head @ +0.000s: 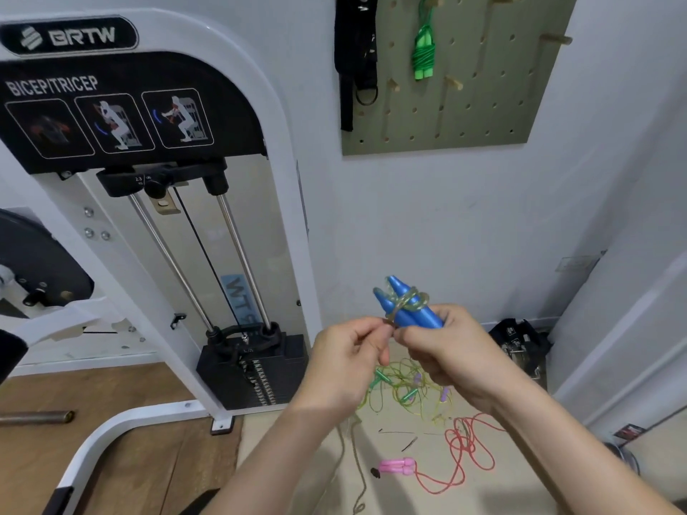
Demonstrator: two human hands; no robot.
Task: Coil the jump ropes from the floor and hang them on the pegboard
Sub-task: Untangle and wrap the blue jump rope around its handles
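My right hand (446, 351) grips two blue jump-rope handles (409, 306) held together, tips pointing up and left. A translucent rope (407, 299) is wrapped round them. My left hand (349, 356) pinches that rope just left of the handles; its loose end hangs down to the floor (357, 466). A coiled green jump rope (423, 53) hangs from a peg on the olive pegboard (483, 117) at the upper right. On the floor below my hands lie a tangle of yellow-green ropes (401, 392) with green and purple handles, and a red rope (464, 447) with pink handles (396, 467).
A white weight machine (238, 224) with a black weight stack (252, 369) stands at the left. A black strap (357, 50) hangs beside the pegboard. Wooden pegs (557, 39) stick out of the board. A dark object (520, 340) lies by the wall at the right.
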